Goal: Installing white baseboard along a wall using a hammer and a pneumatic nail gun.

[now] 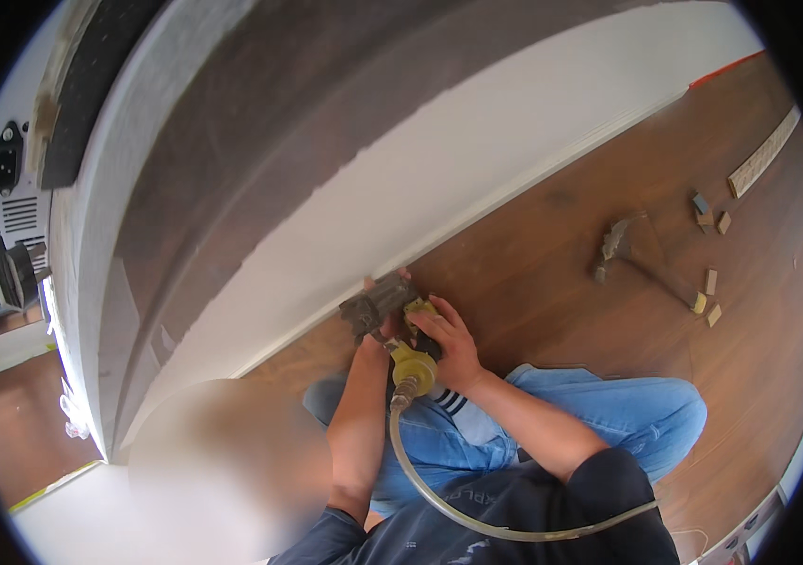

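Both my hands are on a nail gun [383,303] with a dark body and yellow parts, held just above my crossed legs and close to the wall. My left hand [375,350] grips it from the near left. Much of that hand is behind the tool, and fingertips show along its far edge. My right hand [453,347] is closed around the yellow and black part on the right side. From the tool's yellow end cap [414,370], a clear air hose [420,499] curves down across my shirt and off to the right.
A hammer [656,268] lies on the wooden floor [562,311] to the right. Near it are several small wood blocks [724,223] and a pale strip [764,155]. A white baseboard [514,200] runs along the wall. At far left stands equipment with a power socket [8,158].
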A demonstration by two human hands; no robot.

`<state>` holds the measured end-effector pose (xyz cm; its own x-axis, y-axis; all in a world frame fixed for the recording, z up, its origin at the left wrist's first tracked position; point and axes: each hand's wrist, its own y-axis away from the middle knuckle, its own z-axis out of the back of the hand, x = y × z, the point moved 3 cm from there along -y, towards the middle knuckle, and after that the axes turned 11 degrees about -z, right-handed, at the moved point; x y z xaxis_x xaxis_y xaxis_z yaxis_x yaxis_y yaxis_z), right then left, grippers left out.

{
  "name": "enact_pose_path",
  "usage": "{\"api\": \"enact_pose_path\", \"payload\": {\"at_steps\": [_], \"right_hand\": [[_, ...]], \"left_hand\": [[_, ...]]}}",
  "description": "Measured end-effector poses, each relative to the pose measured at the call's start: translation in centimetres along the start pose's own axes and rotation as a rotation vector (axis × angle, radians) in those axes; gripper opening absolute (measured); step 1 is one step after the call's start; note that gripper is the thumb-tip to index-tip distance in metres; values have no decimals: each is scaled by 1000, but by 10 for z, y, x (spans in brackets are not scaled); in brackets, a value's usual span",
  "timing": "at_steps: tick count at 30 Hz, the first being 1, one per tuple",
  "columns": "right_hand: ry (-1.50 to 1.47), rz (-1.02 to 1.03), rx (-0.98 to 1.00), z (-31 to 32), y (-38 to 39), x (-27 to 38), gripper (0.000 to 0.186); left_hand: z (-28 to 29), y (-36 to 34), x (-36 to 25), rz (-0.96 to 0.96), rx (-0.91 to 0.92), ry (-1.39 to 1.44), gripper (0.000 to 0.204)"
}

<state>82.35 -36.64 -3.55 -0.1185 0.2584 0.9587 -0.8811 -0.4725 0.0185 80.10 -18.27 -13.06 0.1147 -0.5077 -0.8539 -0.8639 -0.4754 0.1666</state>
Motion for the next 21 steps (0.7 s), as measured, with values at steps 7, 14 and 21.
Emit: {"api": "enact_pose_path", "payload": {"at_steps": [7, 14, 21], "right_hand": [[2, 11, -28, 3, -3, 2, 43], [12, 15, -33, 2, -2, 1, 54], [54, 13, -16, 0, 1, -1, 64]], "left_hand": [[-17, 4, -8, 148, -36, -14, 63], [-15, 4, -11, 112, 9, -37, 62], [-24, 9, -18, 106, -1, -66, 62]]}}
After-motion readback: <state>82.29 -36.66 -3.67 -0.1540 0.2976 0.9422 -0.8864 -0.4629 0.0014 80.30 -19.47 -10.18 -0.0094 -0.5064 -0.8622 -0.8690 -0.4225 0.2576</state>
